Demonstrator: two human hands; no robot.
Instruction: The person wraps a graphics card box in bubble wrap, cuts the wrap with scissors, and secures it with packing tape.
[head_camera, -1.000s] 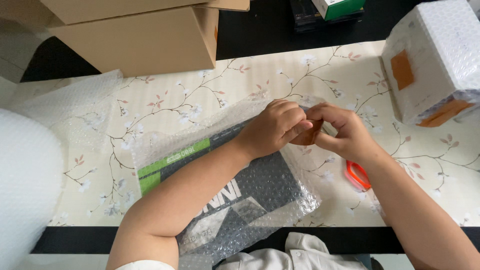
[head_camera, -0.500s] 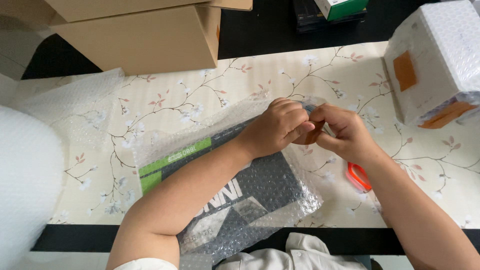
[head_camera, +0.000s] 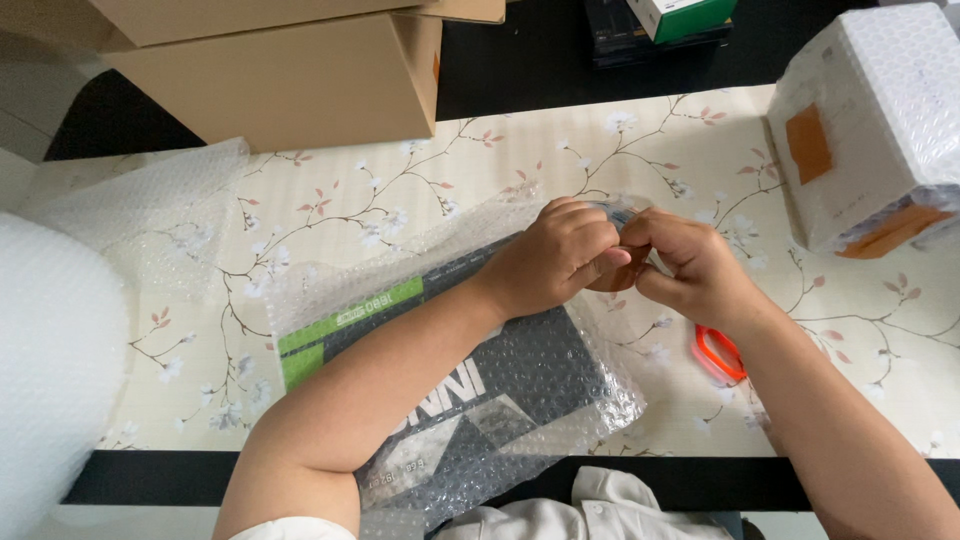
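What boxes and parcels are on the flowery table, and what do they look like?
Flat dark grey box with a green stripe, in clear bubble wrap: middle, under the left hand and right hand.
Bubble-wrapped white cube parcel with brown tape: right edge.
Plain brown cardboard boxes: stacked at the top left.
Green and white small box: top edge, on dark boxes.
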